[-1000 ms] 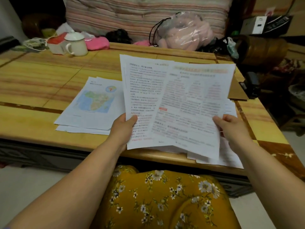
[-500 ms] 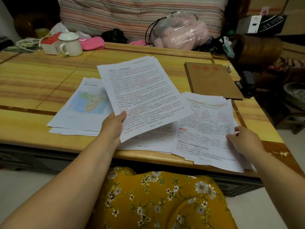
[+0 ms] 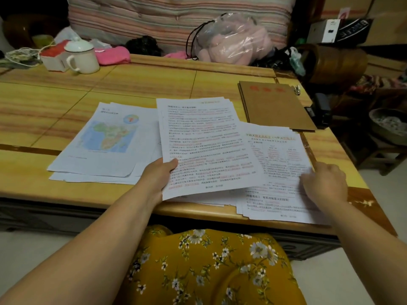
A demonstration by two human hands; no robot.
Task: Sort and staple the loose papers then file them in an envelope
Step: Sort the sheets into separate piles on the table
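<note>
Since a moment ago, both hands have lowered and parted the sheets: the right hand (image 3: 323,183) has laid its white printed page with the orange heading (image 3: 277,164) onto the right-hand pile at the yellow wooden bench (image 3: 55,102) edge, while the left hand (image 3: 158,177) has brought its white sheet of dense red-marked text (image 3: 202,146) down toward the middle. That right pile overhangs the bench edge, so a careless nudge could slide pages off. Left grip is clamped on the text sheet, thumb on top. Right grip looks loosely curled over the pile's edge; whether it pinches a page I cannot tell. Flat brown paper envelope (image 3: 275,104) waits beyond.
</note>
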